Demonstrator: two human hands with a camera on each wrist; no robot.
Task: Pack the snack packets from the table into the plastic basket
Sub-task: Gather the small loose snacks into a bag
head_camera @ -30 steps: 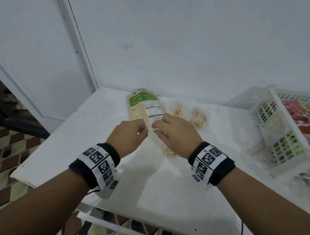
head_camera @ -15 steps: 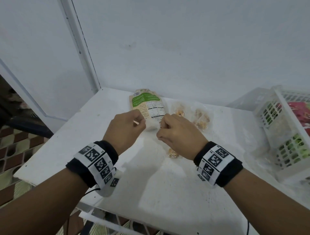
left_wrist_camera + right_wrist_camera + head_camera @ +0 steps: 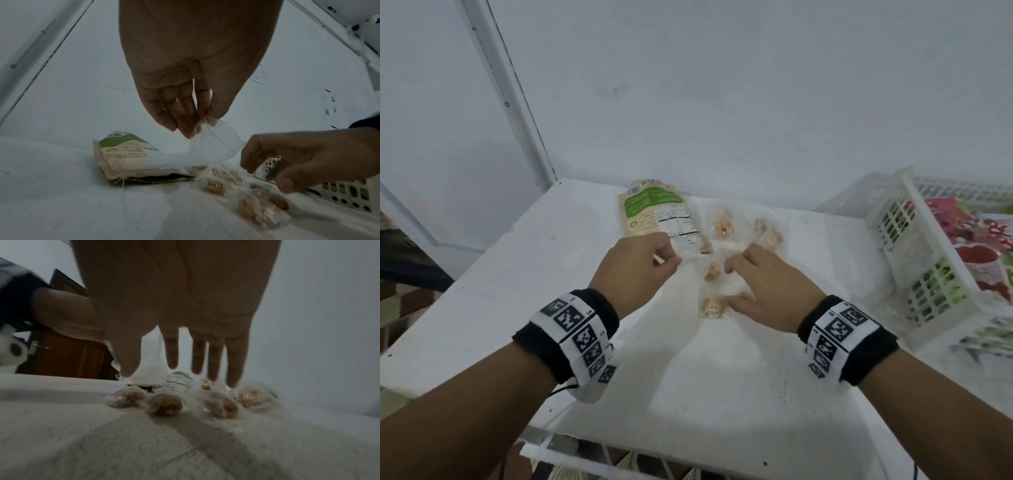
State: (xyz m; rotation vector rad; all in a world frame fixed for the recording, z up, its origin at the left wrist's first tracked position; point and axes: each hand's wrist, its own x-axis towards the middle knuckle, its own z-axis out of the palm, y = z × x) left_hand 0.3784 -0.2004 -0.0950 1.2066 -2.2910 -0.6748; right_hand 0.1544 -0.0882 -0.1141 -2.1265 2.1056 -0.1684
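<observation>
Pinched between the left hand's point(image 3: 191, 91) thumb and fingertips point(image 3: 185, 128) is only a thin corner of the clear bag point(image 3: 213, 146); that grip is narrow. The right hand point(image 3: 763, 291) hovers with its fingers spread, holding nothing, over the small packets point(image 3: 164, 404) scattered on the surface point(image 3: 551, 308). Lifted by that corner, the film could slip or the packets could spill. The green packet point(image 3: 657, 219) lies at 12 o'clock from the hands; the basket point(image 3: 914, 267), part filled, stands at 3 o'clock.
</observation>
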